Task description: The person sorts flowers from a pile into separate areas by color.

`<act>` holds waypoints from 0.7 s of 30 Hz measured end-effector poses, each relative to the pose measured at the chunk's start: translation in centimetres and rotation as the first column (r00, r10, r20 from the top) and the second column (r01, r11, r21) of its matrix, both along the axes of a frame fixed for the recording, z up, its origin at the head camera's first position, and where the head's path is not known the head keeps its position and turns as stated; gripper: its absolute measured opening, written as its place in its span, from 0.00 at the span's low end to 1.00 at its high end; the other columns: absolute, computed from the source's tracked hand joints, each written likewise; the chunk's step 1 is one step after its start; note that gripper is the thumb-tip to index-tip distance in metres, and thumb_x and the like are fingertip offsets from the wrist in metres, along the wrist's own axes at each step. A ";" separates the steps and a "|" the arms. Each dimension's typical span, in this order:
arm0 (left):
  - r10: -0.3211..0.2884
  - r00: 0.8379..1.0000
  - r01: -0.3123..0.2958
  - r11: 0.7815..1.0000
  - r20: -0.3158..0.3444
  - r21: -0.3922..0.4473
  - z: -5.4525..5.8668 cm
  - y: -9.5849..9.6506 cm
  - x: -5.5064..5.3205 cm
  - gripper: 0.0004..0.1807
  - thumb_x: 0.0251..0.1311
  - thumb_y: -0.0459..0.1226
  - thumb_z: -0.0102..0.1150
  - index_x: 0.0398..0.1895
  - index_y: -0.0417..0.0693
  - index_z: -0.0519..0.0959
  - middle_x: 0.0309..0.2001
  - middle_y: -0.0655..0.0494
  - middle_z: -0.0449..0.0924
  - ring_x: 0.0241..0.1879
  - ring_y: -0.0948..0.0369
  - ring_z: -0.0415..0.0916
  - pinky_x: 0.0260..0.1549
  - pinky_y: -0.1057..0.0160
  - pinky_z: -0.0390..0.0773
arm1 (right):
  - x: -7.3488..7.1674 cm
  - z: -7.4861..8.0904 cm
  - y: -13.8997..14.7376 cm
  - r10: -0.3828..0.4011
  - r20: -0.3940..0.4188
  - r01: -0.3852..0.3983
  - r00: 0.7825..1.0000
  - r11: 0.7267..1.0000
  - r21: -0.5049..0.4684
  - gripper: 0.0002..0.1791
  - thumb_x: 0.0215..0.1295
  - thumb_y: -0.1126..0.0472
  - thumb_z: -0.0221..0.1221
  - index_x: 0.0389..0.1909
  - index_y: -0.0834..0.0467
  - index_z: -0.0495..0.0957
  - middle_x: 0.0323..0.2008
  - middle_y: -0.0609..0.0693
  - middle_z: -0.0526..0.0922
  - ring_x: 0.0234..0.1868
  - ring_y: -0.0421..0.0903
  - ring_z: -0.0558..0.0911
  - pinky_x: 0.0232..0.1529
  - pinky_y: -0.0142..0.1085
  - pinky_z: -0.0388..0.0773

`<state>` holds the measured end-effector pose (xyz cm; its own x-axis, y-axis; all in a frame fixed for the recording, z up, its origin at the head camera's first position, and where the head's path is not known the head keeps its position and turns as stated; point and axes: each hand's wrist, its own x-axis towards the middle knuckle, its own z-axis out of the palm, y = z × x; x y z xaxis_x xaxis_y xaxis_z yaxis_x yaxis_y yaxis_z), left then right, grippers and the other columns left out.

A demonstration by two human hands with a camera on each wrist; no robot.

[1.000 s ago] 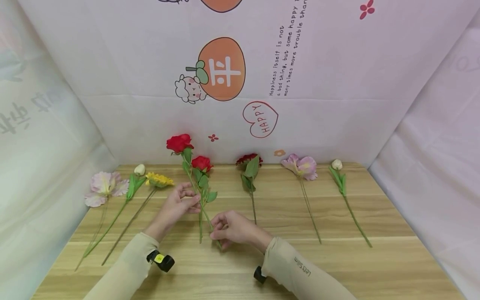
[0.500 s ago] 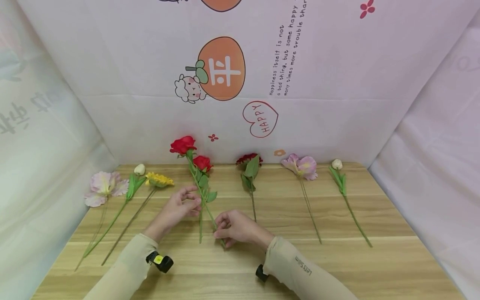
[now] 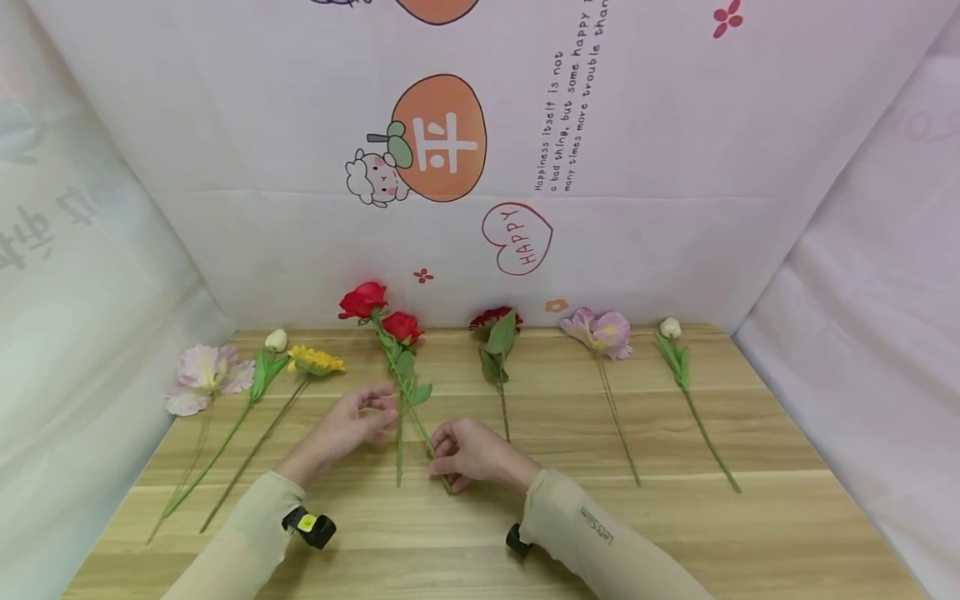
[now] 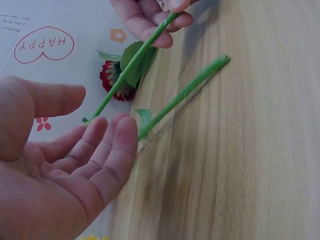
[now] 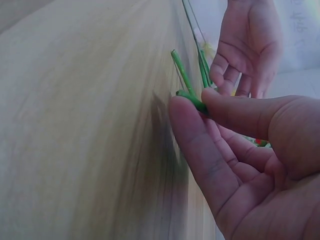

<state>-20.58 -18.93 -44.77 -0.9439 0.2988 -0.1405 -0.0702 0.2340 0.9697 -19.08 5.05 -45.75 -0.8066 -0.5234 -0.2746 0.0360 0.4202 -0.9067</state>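
Observation:
In the head view my right hand [image 3: 476,454] pinches the lower stem of a red rose [image 3: 363,300], whose bloom leans up and left against the backdrop. A second red rose [image 3: 402,327] lies on the table, its stem crossing the held one in this view. My left hand [image 3: 352,425] is just left of the crossing, palm turned inward, fingers relaxed and holding nothing. The left wrist view has the held green stem [image 4: 132,62] running past the fingertips of that open hand. Thumb and index finger grip the cut stem end [image 5: 192,101] in the right wrist view.
Left on the wooden table [image 3: 480,550] lie a pale purple flower [image 3: 206,371], a white tulip [image 3: 276,341] and a yellow flower [image 3: 317,361]. A dark red flower [image 3: 501,332], another purple flower [image 3: 600,333] and tulip [image 3: 671,328] lie rightward. A printed cloth [image 3: 660,167] hangs behind.
The held rose's bloom has come down closer to the other rose. My left hand has let go of its stem and drawn slightly away; my right hand has shifted slightly right.

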 end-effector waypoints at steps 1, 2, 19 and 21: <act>-0.005 1.000 0.005 1.000 0.001 -0.016 0.0 -0.1 0.1 0.30 0.73 0.33 0.56 0.73 0.31 0.60 0.61 0.31 0.69 0.55 0.41 0.77 0.51 0.48 0.83 | 0.0 0.0 -0.1 0.000 0.002 0.000 1.000 1.000 0.002 0.13 0.63 0.72 0.67 0.47 0.65 0.78 0.35 0.52 0.81 0.26 0.47 0.81 0.27 0.40 0.86; -0.011 1.000 0.011 1.000 -0.001 -0.028 0.0 -0.3 0.1 0.31 0.73 0.33 0.56 0.73 0.31 0.60 0.61 0.32 0.69 0.55 0.42 0.77 0.51 0.48 0.83 | 0.0 0.0 -0.2 0.000 0.003 0.000 1.000 1.000 0.005 0.13 0.63 0.72 0.67 0.48 0.65 0.78 0.35 0.52 0.81 0.27 0.47 0.81 0.27 0.41 0.86; -0.083 0.995 0.088 0.991 0.054 -0.097 -0.7 0.3 0.2 0.31 0.73 0.35 0.56 0.73 0.29 0.60 0.60 0.35 0.71 0.53 0.48 0.78 0.50 0.53 0.83 | 0.0 0.2 -0.6 -0.004 -0.004 0.004 1.000 0.999 0.051 0.27 0.61 0.75 0.67 0.62 0.68 0.73 0.39 0.54 0.78 0.25 0.48 0.82 0.25 0.41 0.86; -0.093 0.994 0.098 0.991 0.055 -0.091 -0.7 0.4 0.2 0.31 0.73 0.35 0.56 0.72 0.28 0.60 0.60 0.35 0.71 0.54 0.48 0.77 0.50 0.52 0.83 | 0.0 0.1 -0.7 0.001 -0.006 -0.001 1.000 0.998 0.056 0.31 0.61 0.75 0.67 0.66 0.68 0.71 0.40 0.55 0.77 0.25 0.48 0.82 0.24 0.40 0.86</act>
<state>-20.36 -18.53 -45.44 -0.9028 0.3703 -0.2187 -0.0915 0.3316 0.9390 -19.04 4.35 -45.60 -0.8078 -0.5082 -0.2986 0.0298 0.4706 -0.8818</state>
